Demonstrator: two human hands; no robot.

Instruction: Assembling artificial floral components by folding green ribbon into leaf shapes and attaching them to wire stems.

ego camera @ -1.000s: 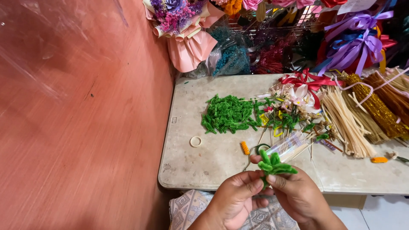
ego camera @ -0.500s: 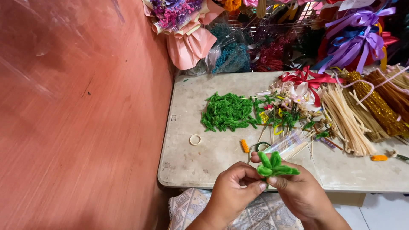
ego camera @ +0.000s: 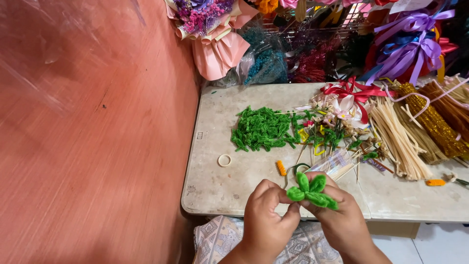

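Observation:
My left hand (ego camera: 266,217) and my right hand (ego camera: 339,220) meet at the table's front edge, fingertips pinched together on a small green pipe-cleaner piece (ego camera: 311,190) with several looped leaves spreading upward and to the right. Both hands grip its base, which is hidden between the fingers. Behind the hands, on the table (ego camera: 215,186), lies a pile of green pipe-cleaner loops (ego camera: 262,129).
A small tape ring (ego camera: 224,160) and an orange pipe-cleaner bit (ego camera: 281,168) lie on the table. Pale sticks (ego camera: 398,134), gold pipe cleaners (ego camera: 430,122) and red ribbon (ego camera: 351,90) crowd the right. Wrapped bouquets (ego camera: 215,29) stand behind. A red-orange wall (ego camera: 88,137) runs along the left.
The hands have stayed at the front edge, turning the green piece slightly; its leaves now spread a little higher and wider.

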